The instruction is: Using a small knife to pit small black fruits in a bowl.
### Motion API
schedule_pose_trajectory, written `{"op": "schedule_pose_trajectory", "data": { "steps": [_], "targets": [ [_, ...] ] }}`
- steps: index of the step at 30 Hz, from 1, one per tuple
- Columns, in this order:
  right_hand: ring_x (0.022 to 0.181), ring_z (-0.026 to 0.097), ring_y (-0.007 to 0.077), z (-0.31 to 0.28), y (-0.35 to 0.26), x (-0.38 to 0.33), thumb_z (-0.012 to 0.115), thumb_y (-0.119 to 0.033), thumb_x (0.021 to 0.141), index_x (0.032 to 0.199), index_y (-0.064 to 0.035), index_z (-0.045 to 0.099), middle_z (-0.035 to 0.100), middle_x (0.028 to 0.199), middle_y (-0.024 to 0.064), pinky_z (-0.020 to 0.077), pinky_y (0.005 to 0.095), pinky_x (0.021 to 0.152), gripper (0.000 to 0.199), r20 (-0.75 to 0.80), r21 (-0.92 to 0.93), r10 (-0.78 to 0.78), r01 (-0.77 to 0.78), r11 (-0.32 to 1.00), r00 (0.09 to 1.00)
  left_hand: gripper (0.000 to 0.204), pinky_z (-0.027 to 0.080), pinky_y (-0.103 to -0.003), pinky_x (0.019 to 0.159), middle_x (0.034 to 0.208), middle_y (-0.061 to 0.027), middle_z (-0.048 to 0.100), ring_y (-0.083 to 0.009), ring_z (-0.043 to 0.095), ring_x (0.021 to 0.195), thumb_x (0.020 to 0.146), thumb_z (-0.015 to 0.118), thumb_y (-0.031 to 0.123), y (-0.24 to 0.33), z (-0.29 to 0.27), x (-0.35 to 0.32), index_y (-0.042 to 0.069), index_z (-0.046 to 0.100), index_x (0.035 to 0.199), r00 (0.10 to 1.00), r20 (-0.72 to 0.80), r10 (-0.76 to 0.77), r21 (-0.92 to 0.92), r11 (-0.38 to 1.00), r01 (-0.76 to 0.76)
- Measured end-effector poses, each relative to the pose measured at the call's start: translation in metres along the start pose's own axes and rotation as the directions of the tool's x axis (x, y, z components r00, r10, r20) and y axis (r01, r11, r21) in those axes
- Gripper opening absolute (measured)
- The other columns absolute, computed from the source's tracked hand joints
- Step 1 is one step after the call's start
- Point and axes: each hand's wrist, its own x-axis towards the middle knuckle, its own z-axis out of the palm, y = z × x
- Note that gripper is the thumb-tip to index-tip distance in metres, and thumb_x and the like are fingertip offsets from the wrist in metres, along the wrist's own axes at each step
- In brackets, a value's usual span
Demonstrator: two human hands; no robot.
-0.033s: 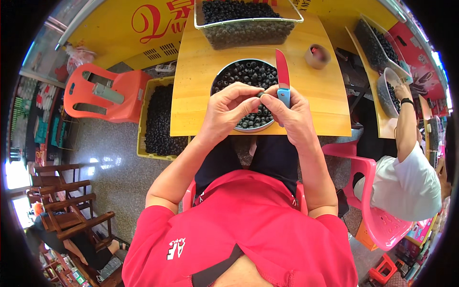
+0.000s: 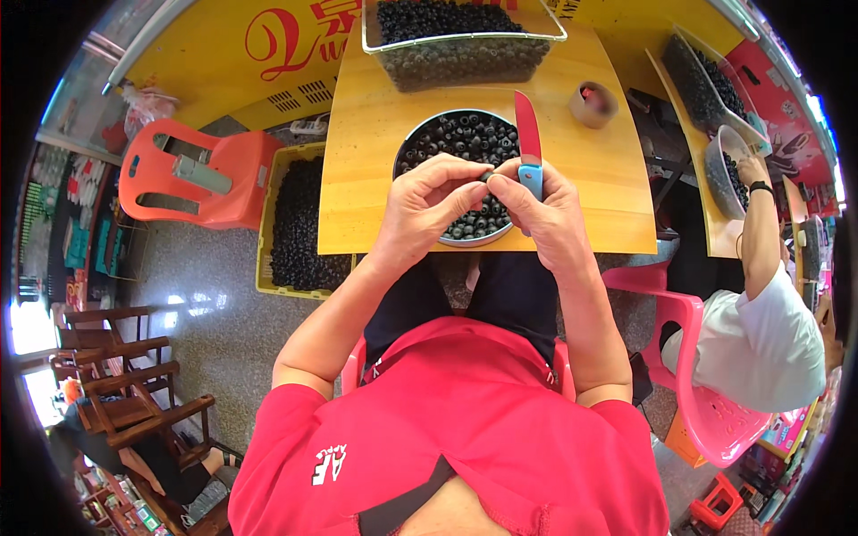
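Over a round metal bowl [image 2: 399, 161], my left hand [image 2: 429, 201] and my right hand [image 2: 550, 210] meet at the fingertips. Both are closed in a pinch around one small dark round piece [image 2: 486, 176], mostly hidden by the fingers. My right hand also grips a knife [image 2: 529, 134] by its light blue handle, the red blade standing up away from me. Many glossy dark round pieces [image 2: 465, 134] fill the bowl, some with pale spots; whether they are beads or fruit I cannot tell.
A clear plastic bin [image 2: 460, 67] of dark pieces stands at the table's far edge, a small round container [image 2: 593, 105] to its right. Left of the table [image 2: 608, 196] are a yellow crate [image 2: 264, 241] and an orange chair [image 2: 241, 170]. At right, another person [image 2: 751, 330] reaches into a bowl.
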Motion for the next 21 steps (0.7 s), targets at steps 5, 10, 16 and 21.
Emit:
{"op": "schedule_pose_trajectory", "data": {
  "steps": [5, 10, 16, 21],
  "targets": [
    [0.050, 0.041, 0.0007, -0.003, 0.004, 0.002, 0.070, -0.021, 0.088, 0.092, -0.0060, 0.064, 0.054, 0.065, -0.0055, 0.0269, 0.0168, 0.042, 0.017, -0.017, 0.032, 0.023, -0.023, 0.999, 1.000, 0.019, 0.053, -0.022, 0.074, 0.098, -0.0057, 0.060, -0.0109, 0.062, 0.085, 0.089, 0.063, -0.001, -0.002, 0.005, -0.004, -0.004, 0.065, 0.107, 0.999, -0.047, 0.011, 0.078, 0.997, -0.007],
    [0.049, 0.041, 0.0009, -0.006, 0.011, 0.003, 0.068, -0.020, 0.089, 0.093, -0.0060, 0.064, 0.055, 0.066, -0.0046, 0.0275, 0.0169, 0.042, 0.016, -0.042, 0.025, 0.049, -0.048, 0.999, 0.998, 0.017, 0.053, -0.022, 0.074, 0.096, -0.0056, 0.060, -0.0113, 0.062, 0.084, 0.088, 0.062, -0.002, -0.010, 0.011, -0.011, -0.004, 0.065, 0.105, 0.992, -0.098, -0.081, -0.010, 0.997, 0.080],
    [0.049, 0.041, 0.0008, -0.001, 0.009, 0.002, 0.067, -0.018, 0.089, 0.097, -0.0056, 0.063, 0.057, 0.070, -0.0037, 0.0282, 0.0167, 0.042, 0.015, -0.086, 0.081, 0.021, -0.014, 0.997, 0.996, 0.015, 0.052, -0.023, 0.077, 0.098, -0.0061, 0.060, -0.0119, 0.062, 0.085, 0.090, 0.061, 0.001, -0.015, 0.011, -0.017, -0.003, 0.062, 0.105, 0.997, -0.083, 0.005, -0.051, 0.999, -0.010],
    [0.052, 0.042, 0.0001, 0.001, 0.004, 0.002, 0.068, -0.018, 0.088, 0.101, -0.0055, 0.062, 0.057, 0.070, -0.0044, 0.0281, 0.0160, 0.043, 0.019, 0.014, -0.062, -0.029, 0.030, 0.998, 0.999, 0.016, 0.050, -0.024, 0.080, 0.099, -0.0042, 0.058, -0.0105, 0.059, 0.088, 0.090, 0.061, 0.001, -0.014, 0.006, -0.015, -0.001, 0.061, 0.105, 0.998, -0.067, 0.008, -0.089, 0.996, -0.014]
  ]
}}
